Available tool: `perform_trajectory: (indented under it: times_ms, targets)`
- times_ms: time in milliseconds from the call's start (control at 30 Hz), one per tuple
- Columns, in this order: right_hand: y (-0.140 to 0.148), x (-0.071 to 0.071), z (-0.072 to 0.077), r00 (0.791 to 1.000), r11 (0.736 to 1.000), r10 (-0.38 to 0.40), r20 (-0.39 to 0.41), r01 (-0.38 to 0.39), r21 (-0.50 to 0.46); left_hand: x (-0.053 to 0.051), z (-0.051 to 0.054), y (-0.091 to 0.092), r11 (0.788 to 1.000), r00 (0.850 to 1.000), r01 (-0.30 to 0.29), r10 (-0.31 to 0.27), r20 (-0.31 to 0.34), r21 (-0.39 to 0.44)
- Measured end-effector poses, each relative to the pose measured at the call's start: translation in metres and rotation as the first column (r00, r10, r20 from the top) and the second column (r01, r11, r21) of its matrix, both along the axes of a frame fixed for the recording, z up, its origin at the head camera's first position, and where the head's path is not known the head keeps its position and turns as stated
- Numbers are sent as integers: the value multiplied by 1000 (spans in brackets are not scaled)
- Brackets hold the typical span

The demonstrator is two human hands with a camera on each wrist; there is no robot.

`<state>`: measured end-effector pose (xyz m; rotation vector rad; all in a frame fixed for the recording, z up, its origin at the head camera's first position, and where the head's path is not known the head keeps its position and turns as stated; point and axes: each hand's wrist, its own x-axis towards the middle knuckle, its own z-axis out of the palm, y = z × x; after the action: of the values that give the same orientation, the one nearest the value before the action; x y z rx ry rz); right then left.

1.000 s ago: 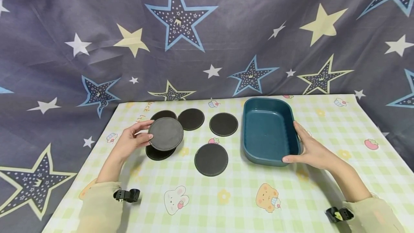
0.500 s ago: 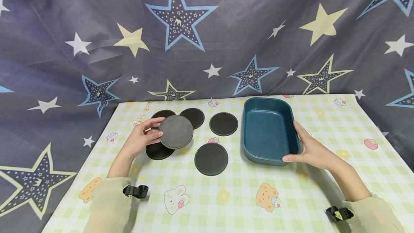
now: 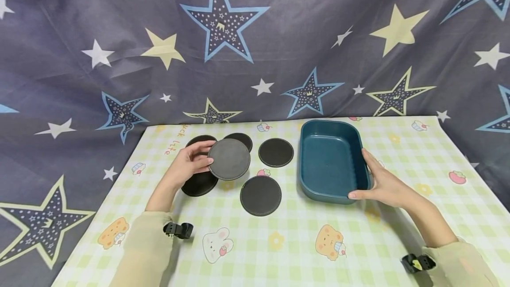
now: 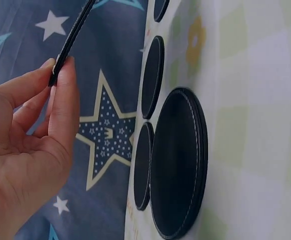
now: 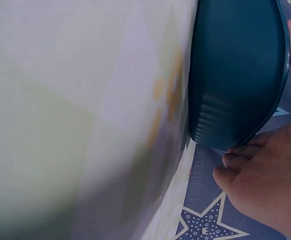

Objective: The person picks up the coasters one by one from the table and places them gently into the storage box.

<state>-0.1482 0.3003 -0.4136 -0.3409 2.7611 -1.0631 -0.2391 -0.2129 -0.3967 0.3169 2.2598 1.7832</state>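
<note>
My left hand (image 3: 187,163) pinches a round dark coaster (image 3: 229,159) by its left edge, between thumb and fingers. The coaster is raised above the table; in the left wrist view the held coaster (image 4: 71,40) shows edge-on, with stitching along its rim. Below and behind it lie several black coasters, among them a left front coaster (image 3: 199,184) and a back coaster (image 3: 245,140), both partly covered. My right hand (image 3: 384,187) holds a teal rectangular bin (image 3: 330,163) at its near right corner, thumb at the front rim and fingers along the right side.
A right-hand coaster (image 3: 276,152) and a front coaster (image 3: 260,195) lie flat between the left hand and the bin. The green checked tablecloth (image 3: 279,260) bears printed animals. A starry curtain (image 3: 255,34) hangs behind the table's far edge.
My left hand has moved rightward with the coaster, toward the bin, uncovering more of the left front coaster and covering more of the back one. The right hand and bin have stayed put.
</note>
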Motion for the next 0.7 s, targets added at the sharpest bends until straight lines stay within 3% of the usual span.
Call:
perform_trajectory:
  times_ms: [700]
  targets:
    - [1,0,-1,1000,1000,3,-4,-3,-16,-6,3,46,998,998,57,-57,-5,-3]
